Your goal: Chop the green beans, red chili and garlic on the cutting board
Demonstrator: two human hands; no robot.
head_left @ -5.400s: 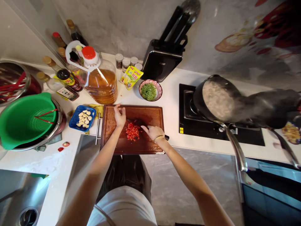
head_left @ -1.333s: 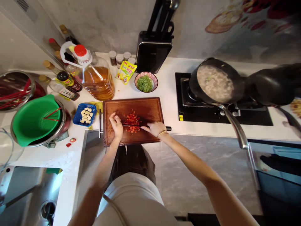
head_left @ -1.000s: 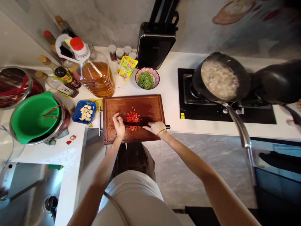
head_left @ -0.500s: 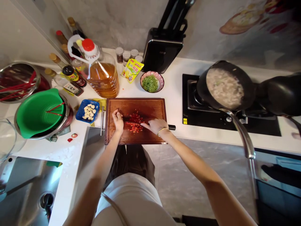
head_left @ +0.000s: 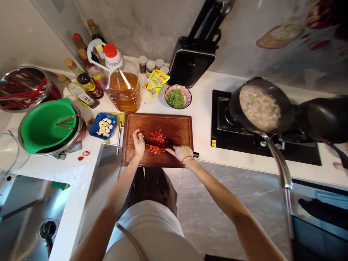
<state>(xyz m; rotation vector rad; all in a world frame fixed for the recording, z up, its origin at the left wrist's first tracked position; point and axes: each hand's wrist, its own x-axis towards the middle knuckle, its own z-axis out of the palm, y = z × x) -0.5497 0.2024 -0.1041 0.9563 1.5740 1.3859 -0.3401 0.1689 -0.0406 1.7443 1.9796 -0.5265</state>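
Observation:
A brown wooden cutting board (head_left: 174, 125) lies at the counter's front edge. Chopped red pepper (head_left: 157, 137) is heaped in its middle, on both sides of a knife's thin blade. My right hand (head_left: 181, 152) is wrapped round the knife (head_left: 196, 154), whose black handle end sticks out beyond the board's right edge. At the blade's left end is my left hand (head_left: 138, 142), its fingers curled near the tip; what they pinch, if anything, is too small to tell.
Left of the board are a blue tray (head_left: 94, 127) of garlic and a green colander (head_left: 38, 127). Behind stand an oil jug (head_left: 125, 90), a bowl (head_left: 187, 91) of green slices and a knife block (head_left: 190, 63). A pan (head_left: 233, 105) of food sits on the stove at right.
The view has shifted slightly. The knife has moved a little lower on the board, with more red pieces gathered above the blade. Both hands remain at the knife.

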